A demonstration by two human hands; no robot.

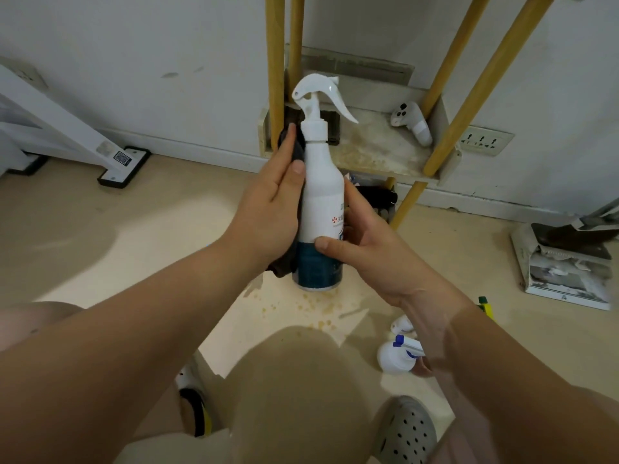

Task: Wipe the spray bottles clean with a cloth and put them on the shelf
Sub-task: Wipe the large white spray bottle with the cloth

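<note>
Spray bottle (321, 195) upright between both hands. Right hand (371, 249): fingers wrapped round lower body, thumb across front. Left hand (268, 209): fingers clasp dark cloth (283, 264) against bottle's left side. Shelf (378, 152) just beyond fingertips, small white sprayer (413, 123) lying on it.

The pale floor (167, 229), speckled with yellowish spots (315, 306), carries a white spray bottle (390, 358) with a blue trigger at lower right, while the stained shelf (378, 152) between yellow posts (275, 78) holds a small white device (413, 123).
</note>
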